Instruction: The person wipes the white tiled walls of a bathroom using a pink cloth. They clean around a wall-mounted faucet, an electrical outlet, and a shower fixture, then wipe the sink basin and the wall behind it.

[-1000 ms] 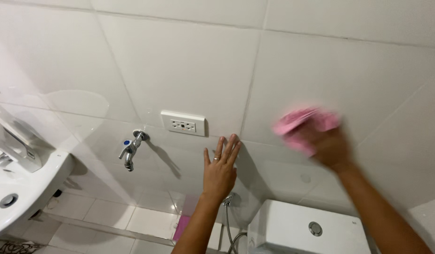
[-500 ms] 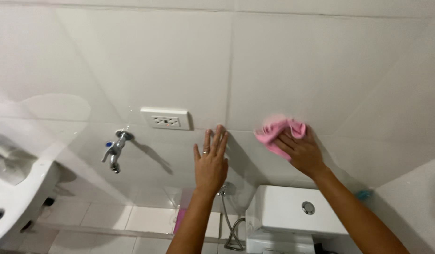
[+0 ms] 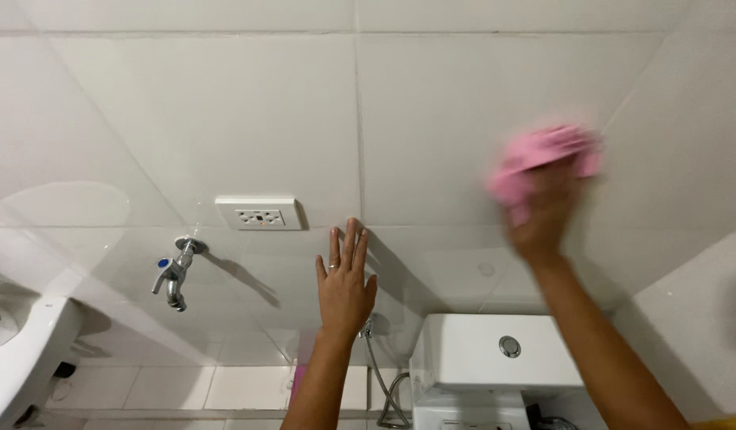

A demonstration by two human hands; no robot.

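Note:
My left hand lies flat against the white tiled wall, fingers together and pointing up, just right of a white wall socket. It holds nothing. My right hand is raised higher on the wall to the right, pressing a pink cloth against the tiles. Hand and cloth are blurred by motion. A ring shows on my left hand.
A chrome tap with a blue dot sticks out of the wall at the left. A white sink is at the lower left. A white toilet cistern with a round button stands below, a hose beside it.
My right hand has swept the pink cloth up and to the right across the tiles. My left hand stays pressed on the wall by the socket.

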